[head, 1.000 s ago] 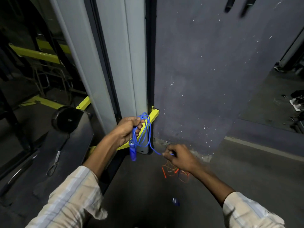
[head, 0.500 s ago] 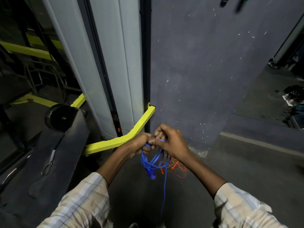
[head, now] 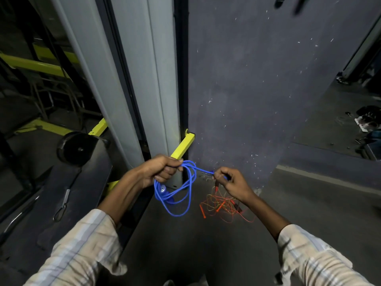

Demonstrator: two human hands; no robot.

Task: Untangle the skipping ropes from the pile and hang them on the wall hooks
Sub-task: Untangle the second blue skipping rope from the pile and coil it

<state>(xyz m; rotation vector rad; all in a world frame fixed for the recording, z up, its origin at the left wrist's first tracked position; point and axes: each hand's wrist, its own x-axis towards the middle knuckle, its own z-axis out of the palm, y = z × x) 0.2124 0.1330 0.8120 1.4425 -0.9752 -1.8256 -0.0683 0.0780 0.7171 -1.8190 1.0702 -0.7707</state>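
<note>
I saw the left hand (head: 159,170) curled around a bunch of loops of the thin blue plastic skipping rope (head: 176,195), holding them up in the air in front of the pale grey metal column (head: 144,83). The loops hung down below that fist, and a small round metal fitting showed among them just under the knuckles. One strand ran tight to the right from the bunch to the right hand (head: 232,184), whose thumb and fingertips pinched it; whether a handle sat inside that hand I could not tell.

Below and between the two hands, on the dark grey concrete floor (head: 309,207), lay the tangled pile of thin orange skipping ropes (head: 223,206), loose and apart from the blue one, close to the foot of the dark purple speckled wall (head: 257,89). Two dark wall hooks (head: 280,2) showed at the very top edge, far above the ropes.

A yellow painted steel bar (head: 183,146) slanted out from behind the column, just beyond the left hand. Further left, a black round weight plate (head: 76,149) rested on a dark machine frame.
</note>
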